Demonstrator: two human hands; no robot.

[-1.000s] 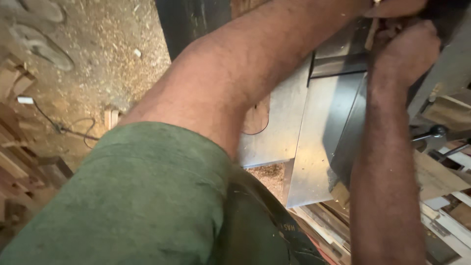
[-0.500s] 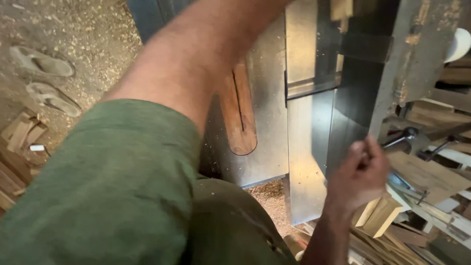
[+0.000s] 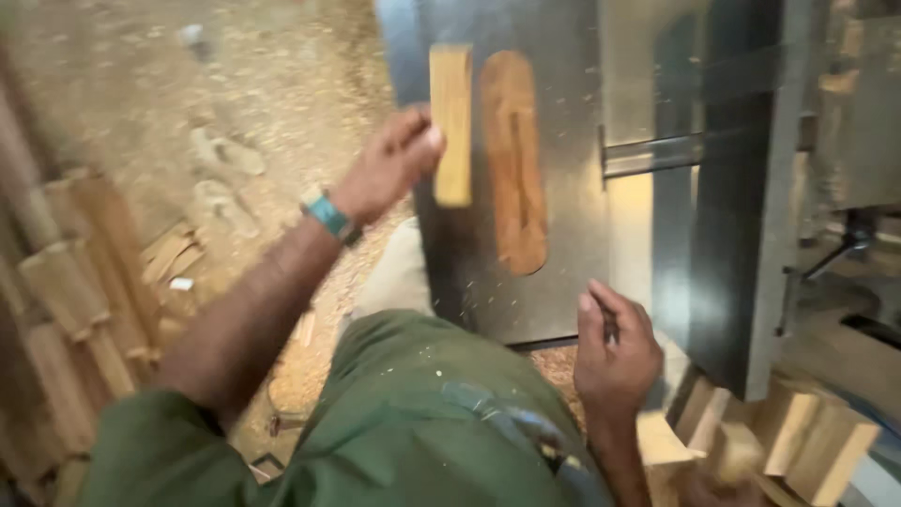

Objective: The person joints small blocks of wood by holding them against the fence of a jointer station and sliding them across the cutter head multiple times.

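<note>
Wood strip [image 3: 451, 122] pinched by left hand [image 3: 387, 167] fingers [image 3: 424, 141].

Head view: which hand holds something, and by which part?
The left hand grips a pale rectangular wooden block along its near long edge, over the metal saw table. The right hand is curled; any hold cannot be told.

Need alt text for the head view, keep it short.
Seen from above, a person's left hand holds a short wooden block at the edge of a metal saw table with an oblong wooden insert. The right hand is curled near the table's front corner, above stacked wood offcuts.
</note>
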